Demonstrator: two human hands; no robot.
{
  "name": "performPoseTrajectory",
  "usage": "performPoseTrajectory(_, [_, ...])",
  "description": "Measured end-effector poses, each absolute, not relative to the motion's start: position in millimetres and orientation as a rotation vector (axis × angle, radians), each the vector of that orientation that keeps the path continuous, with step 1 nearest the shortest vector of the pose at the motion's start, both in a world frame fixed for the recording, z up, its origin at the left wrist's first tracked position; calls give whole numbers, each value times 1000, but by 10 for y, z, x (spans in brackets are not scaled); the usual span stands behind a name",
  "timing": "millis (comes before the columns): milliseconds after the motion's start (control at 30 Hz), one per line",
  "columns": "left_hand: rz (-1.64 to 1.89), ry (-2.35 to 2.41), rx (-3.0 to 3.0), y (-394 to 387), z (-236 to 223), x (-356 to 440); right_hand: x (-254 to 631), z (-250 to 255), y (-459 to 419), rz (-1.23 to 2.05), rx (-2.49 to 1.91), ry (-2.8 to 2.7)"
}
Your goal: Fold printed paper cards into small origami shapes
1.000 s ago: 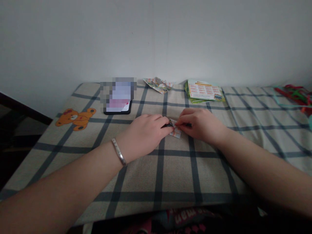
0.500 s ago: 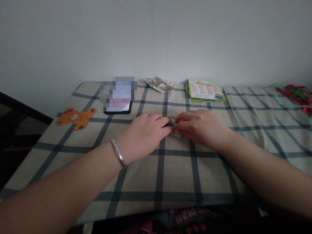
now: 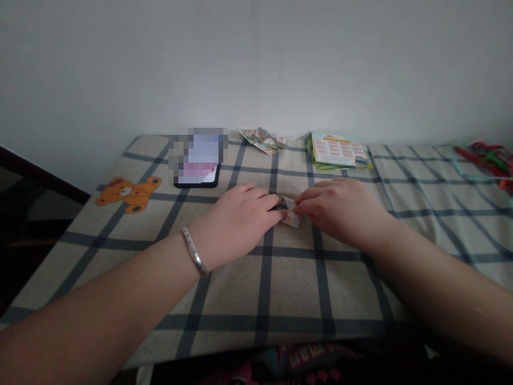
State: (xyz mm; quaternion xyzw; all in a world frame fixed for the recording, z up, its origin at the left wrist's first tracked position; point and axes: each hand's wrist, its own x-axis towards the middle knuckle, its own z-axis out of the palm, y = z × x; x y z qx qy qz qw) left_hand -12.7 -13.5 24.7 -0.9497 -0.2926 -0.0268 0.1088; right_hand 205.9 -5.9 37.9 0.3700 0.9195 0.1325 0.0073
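A small folded piece of printed paper (image 3: 294,220) lies between my hands at the middle of the table. My left hand (image 3: 248,216), with a silver bracelet at the wrist, pinches the paper's left side between thumb and fingers. At the paper's right edge, my right hand (image 3: 336,209) has its thumb and fingertips closed on it. The fingers partly hide the paper. Farther back, against the wall, are a crumpled printed sheet (image 3: 264,141) and a stack of printed paper sheets (image 3: 339,151).
A phone (image 3: 197,166) with a blurred screen lies at the back left, and an orange bear figure (image 3: 129,193) is near the left edge. Red and green items (image 3: 487,160) lie at the far right. A checked cloth (image 3: 224,299) covers the table.
My right fingers have shifted slightly right along the paper, so more of its printed face shows. My left hand keeps its pinch. The view has shifted a little.
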Motion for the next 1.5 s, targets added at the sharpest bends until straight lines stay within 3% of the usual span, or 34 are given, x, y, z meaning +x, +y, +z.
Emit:
performPoseTrajectory(367, [-87,-859,-2807,-137,247,-130,2098,382,-46,441,1135,2906])
performPoseTrajectory(1300, [-100,-863,-2829,-149,291,-173,2352,369,179,-34,1114,3052])
performPoseTrajectory(1500, [-113,-887,-2848,-136,306,-170,2328,384,124,65,1120,3041])
